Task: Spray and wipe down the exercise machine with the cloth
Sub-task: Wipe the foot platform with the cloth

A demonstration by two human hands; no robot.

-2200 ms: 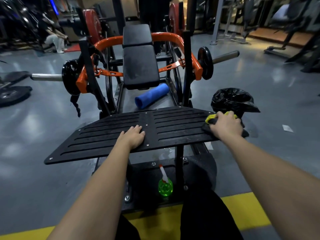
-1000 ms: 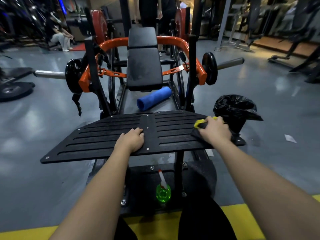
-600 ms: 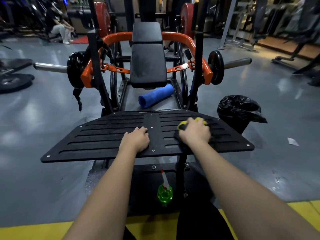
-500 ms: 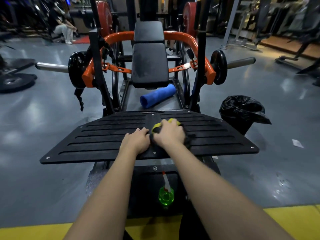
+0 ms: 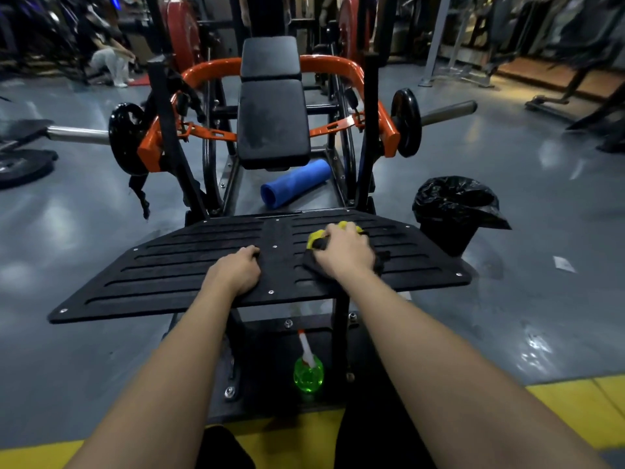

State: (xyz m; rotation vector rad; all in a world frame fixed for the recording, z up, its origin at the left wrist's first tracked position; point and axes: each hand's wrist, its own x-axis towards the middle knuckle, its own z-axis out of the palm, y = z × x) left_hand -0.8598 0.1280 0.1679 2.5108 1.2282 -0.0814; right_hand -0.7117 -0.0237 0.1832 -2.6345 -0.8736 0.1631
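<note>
I see a matt black, ribbed footplate [image 5: 189,265], rough-looking, with small shiny metal screws. The cloth [image 5: 318,236] is soft fabric, yellow and dark. The seat pad [image 5: 272,126] looks like dull vinyl. The floor [image 5: 541,211] is glossy. The spray bottle [image 5: 308,374] is translucent green plastic.

Crumpled yellow-and-black cloth [image 5: 316,239] on black grooved footplate [image 5: 189,265] of exercise machine [image 5: 272,120]
</note>
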